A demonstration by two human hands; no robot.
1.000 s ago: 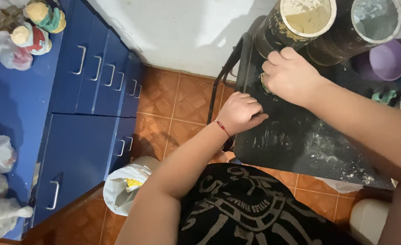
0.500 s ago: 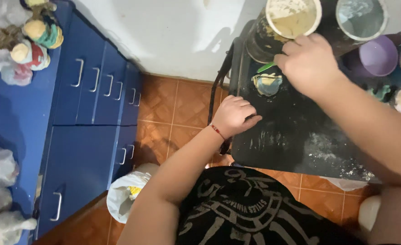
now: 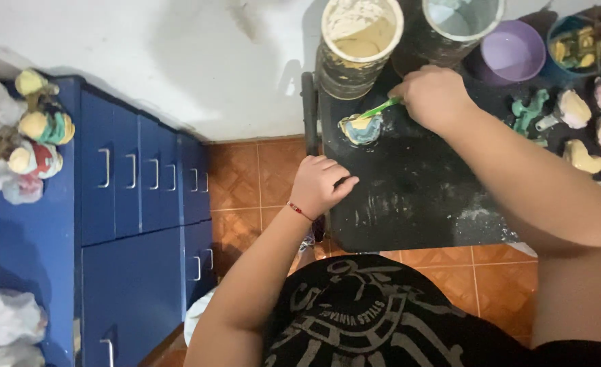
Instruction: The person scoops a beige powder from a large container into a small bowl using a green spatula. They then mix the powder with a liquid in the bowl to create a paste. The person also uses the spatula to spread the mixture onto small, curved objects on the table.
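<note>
My right hand [image 3: 436, 95] grips a green stick-like tool [image 3: 380, 107] whose tip reaches into a small blue and yellow mould [image 3: 360, 129] on the black table [image 3: 422, 197]. My left hand [image 3: 321, 185] rests on the table's left edge, fingers curled, holding nothing I can see. A red string bracelet is on that wrist. Just behind the mould stands a large can of beige mix [image 3: 361, 41].
A second can [image 3: 460, 24], a purple bowl [image 3: 512, 51] and several small moulds [image 3: 586, 122] crowd the table's back right. A blue cabinet [image 3: 137, 204] with painted figurines [image 3: 35, 136] stands left. Terracotta floor tiles [image 3: 246, 183] lie between them, with a white wall behind.
The view has shifted so the table sits lower in frame. My right hand drew back from over the mould and now holds the green tool to it. My left hand stays on the edge.
</note>
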